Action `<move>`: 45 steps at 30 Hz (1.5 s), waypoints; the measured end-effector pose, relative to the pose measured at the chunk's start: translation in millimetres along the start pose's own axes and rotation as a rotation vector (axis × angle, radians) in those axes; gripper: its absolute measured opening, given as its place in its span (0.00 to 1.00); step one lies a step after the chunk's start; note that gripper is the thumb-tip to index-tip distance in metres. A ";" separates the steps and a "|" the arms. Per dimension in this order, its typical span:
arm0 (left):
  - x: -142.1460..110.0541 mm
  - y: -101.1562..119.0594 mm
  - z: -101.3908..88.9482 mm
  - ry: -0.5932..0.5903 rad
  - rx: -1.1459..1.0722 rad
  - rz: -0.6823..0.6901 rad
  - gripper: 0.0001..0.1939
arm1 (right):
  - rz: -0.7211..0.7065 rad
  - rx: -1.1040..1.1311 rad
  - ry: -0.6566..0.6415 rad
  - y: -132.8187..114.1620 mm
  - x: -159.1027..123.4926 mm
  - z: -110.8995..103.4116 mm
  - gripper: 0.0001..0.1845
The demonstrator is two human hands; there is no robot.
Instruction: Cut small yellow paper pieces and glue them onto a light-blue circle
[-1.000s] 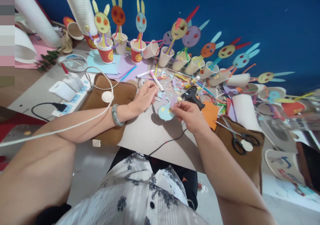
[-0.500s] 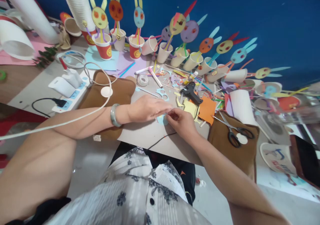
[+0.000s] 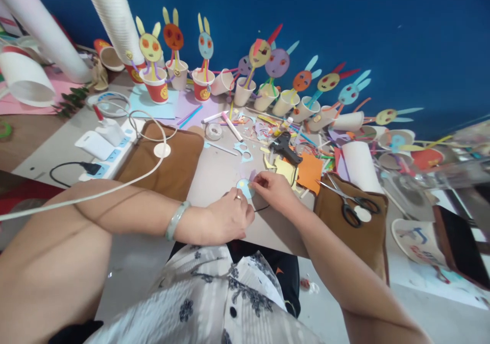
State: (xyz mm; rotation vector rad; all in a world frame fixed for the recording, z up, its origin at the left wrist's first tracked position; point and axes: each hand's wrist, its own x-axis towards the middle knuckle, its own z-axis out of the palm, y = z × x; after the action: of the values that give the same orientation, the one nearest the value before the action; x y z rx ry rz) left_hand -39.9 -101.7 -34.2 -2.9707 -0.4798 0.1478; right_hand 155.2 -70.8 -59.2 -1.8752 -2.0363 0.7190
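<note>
A small light blue paper disc point(image 3: 242, 187) with a yellow spot on it is low over the front of the table, between my hands. My left hand point(image 3: 227, 217), wearing a ring and a bangle, has its fingers curled in, the thumb and index tip at the disc's lower left edge. From the other side my right hand point(image 3: 276, 190) pinches a small purple paper piece point(image 3: 253, 175) at the disc's right edge. Its exact shape is partly hidden by the fingertips.
Behind lie a black glue gun point(image 3: 285, 147), paper scraps, markers and a tape roll point(image 3: 213, 131). Scissors point(image 3: 350, 201) rest on a brown pad at right. Paper cups with rabbit figures point(image 3: 155, 83) line the wall. A white cable point(image 3: 115, 186) crosses above my left arm.
My left hand, flat and stretched over the disc before, has drawn back toward me and curled its fingers. The disc with its yellow spot and the purple piece now show. My right hand stays close by.
</note>
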 end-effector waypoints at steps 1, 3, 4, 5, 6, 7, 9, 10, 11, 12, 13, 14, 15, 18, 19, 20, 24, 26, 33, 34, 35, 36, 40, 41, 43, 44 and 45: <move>0.2 1.0 0.2 -0.009 -0.006 0.011 0.32 | 0.010 0.003 -0.015 -1.6 0.3 -2.0 0.08; 1.1 2.3 0.4 -0.016 -0.017 0.028 0.34 | 0.044 -0.023 -0.015 -5.7 -0.2 -5.4 0.07; 1.8 2.8 0.6 -0.018 -0.022 0.031 0.35 | 0.054 -0.057 -0.004 -7.9 -1.2 -6.9 0.07; 2.6 3.2 1.0 -0.019 -0.026 0.030 0.35 | 0.050 -0.103 0.010 -10.1 -2.8 -8.3 0.08; 3.4 3.5 1.6 -0.017 -0.029 0.027 0.34 | 0.034 -0.157 0.022 -11.9 -5.2 -9.7 0.08; 4.1 3.9 2.3 -0.012 -0.031 0.025 0.34 | 0.013 -0.213 0.033 -13.4 -8.4 -11.4 0.08; 4.8 4.6 3.6 0.003 -0.029 0.026 0.32 | -0.015 -0.308 0.036 -14.5 -16.6 -16.0 0.08; 5.0 5.1 4.1 0.008 -0.024 0.030 0.32 | -0.010 -0.338 0.031 -13.8 -21.3 -19.1 0.08; 5.1 5.6 4.5 0.008 -0.017 0.035 0.32 | 0.009 -0.359 0.022 -12.3 -26.3 -22.8 0.08; 5.1 6.2 4.9 0.005 -0.009 0.038 0.33 | 0.037 -0.368 0.015 -9.7 -31.1 -26.9 0.08; 5.3 6.8 5.2 0.004 0.000 0.039 0.33 | 0.067 -0.371 0.009 -6.1 -35.7 -31.3 0.08; 5.7 7.5 5.8 0.005 0.008 0.041 0.34 | 0.102 -0.372 0.018 -1.4 -39.8 -36.1 0.09; 6.1 8.2 6.5 0.010 0.015 0.044 0.35 | 0.130 -0.373 0.037 4.3 -43.4 -40.9 0.09; 7.9 9.8 10.9 0.049 0.039 0.055 0.36 | 0.204 -0.438 0.118 25.7 -50.9 -55.5 0.09; 8.5 10.1 13.0 0.064 0.045 0.062 0.36 | 0.229 -0.475 0.147 33.6 -52.3 -60.1 0.08; 9.0 10.3 15.3 0.078 0.050 0.068 0.37 | 0.250 -0.511 0.171 41.5 -53.1 -64.5 0.08; 10.0 10.1 24.2 0.134 0.061 0.077 0.38 | 0.288 -0.575 0.235 68.7 -47.6 -79.3 0.09; 10.3 9.8 26.9 0.152 0.063 0.085 0.39 | 0.295 -0.584 0.260 78.1 -36.9 -84.4 0.10; 8.7 6.2 20.0 0.117 0.046 0.122 0.38 | 0.242 -0.411 0.267 97.0 26.0 -91.5 0.14; 8.3 5.1 17.2 0.109 0.051 0.127 0.38 | 0.243 -0.398 0.256 99.3 33.0 -91.2 0.14; 8.0 3.9 14.1 0.099 0.052 0.131 0.38 | 0.247 -0.389 0.244 101.5 38.6 -90.8 0.15; 7.7 2.6 11.0 0.086 0.049 0.139 0.37 | 0.251 -0.384 0.232 103.4 42.5 -90.1 0.15; 7.0 -2.1 1.0 0.036 0.032 0.154 0.36 | 0.235 -0.336 0.192 108.1 43.8 -87.0 0.16; 6.8 -2.8 -0.1 0.036 0.028 0.154 0.36 | 0.229 -0.314 0.186 108.3 41.4 -86.2 0.18; 6.7 -3.1 0.0 0.047 0.015 0.151 0.35 | 0.219 -0.278 0.192 107.3 34.5 -84.3 0.22; 6.9 -2.8 1.3 0.054 0.007 0.149 0.35 | 0.213 -0.274 0.200 106.2 30.3 -83.2 0.24; 7.2 -2.3 3.3 0.063 -0.001 0.147 0.35 | 0.207 -0.283 0.210 104.8 25.7 -82.1 0.24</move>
State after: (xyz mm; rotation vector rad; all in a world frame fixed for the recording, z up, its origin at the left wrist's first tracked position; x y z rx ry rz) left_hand -34.2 -96.8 -37.6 -3.0000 -0.2544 0.0683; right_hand 283.5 -28.2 -49.5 -2.2356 -1.9094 0.2711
